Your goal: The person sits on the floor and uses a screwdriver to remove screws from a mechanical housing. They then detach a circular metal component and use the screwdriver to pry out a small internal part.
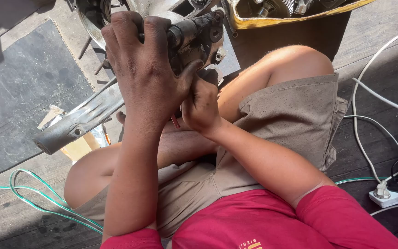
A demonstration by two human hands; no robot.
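Your left hand (146, 69) is clamped over the top of a greasy dark metal engine part (194, 39), fingers curled tight around its upper body and the thumb pressed against its lower edge. That part sits above your knees, at the top middle of the view, and everything else is placed from it. Just below it, your right hand (201, 108) is closed into a fist right under the casting; something thin and red (175, 121) pokes out beneath the fist, probably a tool handle, though the hand hides most of it. Down and to the left of the part, a silver metal tube (81, 117) slants away toward the floor, with a dark rubber mat (19, 97) beyond it. Above and to the right of the part lies a yellow-rimmed tray (254, 22) with more metal pieces in it. Far to the right and lower, white cables (360, 120) run to a power strip (395, 193). A green-and-white wire (38, 191) loops low on the left.
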